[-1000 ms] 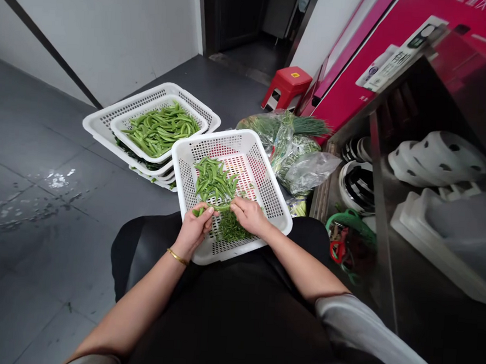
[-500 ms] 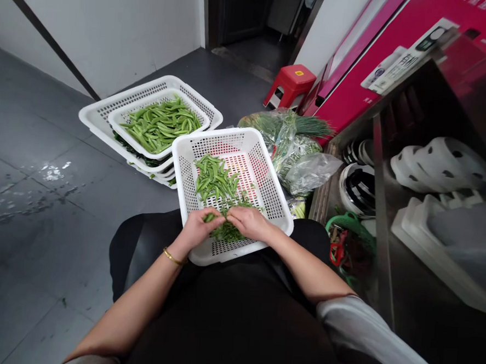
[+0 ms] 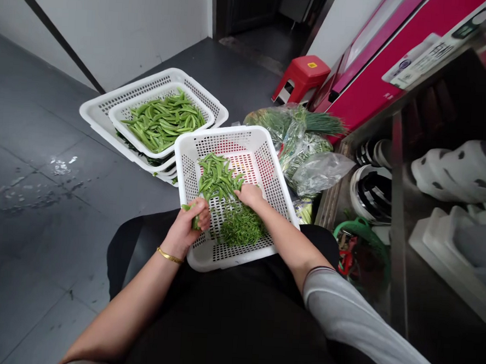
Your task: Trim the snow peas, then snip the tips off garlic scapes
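A white perforated basket [image 3: 271,167] rests on my lap. It holds a heap of green pea pods [image 3: 217,177] at the back and a pile of thin green trimmings [image 3: 242,227] at the front. My left hand [image 3: 190,226] is closed round a few pea pods at the basket's near left rim. My right hand [image 3: 250,195] reaches into the heap of pods with its fingers curled on them. A gold bangle sits on my left wrist.
Stacked white baskets [image 3: 103,113] stand on the grey floor to the left; the top one is filled with pea pods [image 3: 164,121]. Plastic bags of greens [image 3: 306,147] lie to the right, beside a steel shelf with white crockery [image 3: 453,167]. A red stool [image 3: 302,76] stands behind.
My hands were together over the trimmings. The left hand has drawn back to the near left rim with pods in it, and the right hand has moved forward into the heap of pods.
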`<state>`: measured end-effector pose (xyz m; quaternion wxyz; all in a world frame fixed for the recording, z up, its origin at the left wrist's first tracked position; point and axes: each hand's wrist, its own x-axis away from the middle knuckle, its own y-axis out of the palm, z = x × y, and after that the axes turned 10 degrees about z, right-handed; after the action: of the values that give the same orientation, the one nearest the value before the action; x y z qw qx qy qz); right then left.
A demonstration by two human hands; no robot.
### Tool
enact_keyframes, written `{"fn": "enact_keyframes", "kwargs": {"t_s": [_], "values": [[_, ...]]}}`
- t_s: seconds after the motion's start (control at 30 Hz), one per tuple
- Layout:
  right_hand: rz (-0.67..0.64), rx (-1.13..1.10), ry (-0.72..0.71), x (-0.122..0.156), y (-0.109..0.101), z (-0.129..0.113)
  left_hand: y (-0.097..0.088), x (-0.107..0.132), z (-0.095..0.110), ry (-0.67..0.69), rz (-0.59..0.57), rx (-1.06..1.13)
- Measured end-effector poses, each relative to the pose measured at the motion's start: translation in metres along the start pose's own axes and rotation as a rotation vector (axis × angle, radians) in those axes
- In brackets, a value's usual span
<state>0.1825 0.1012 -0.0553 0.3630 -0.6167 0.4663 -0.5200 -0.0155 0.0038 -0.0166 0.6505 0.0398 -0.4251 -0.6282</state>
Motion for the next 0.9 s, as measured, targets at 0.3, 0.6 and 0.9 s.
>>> {"fn": "enact_keyframes", "kwargs": {"t_s": [0.3, 0.6, 0.9], "values": [[0.032, -0.110, -0.230, 0.091, -0.017, -0.001, 0.001, -0.004, -0.022, 0.097, 0.175, -0.531], [0.267, -0.470, -0.572, 0.127, -0.021, -0.007, 0.000, 0.012, -0.026, 0.000, -0.111, -0.489], [0.557, -0.127, -0.713, 0.125, -0.021, -0.017, -0.001, 0.010, -0.029, -0.208, -0.241, -0.207]]}}
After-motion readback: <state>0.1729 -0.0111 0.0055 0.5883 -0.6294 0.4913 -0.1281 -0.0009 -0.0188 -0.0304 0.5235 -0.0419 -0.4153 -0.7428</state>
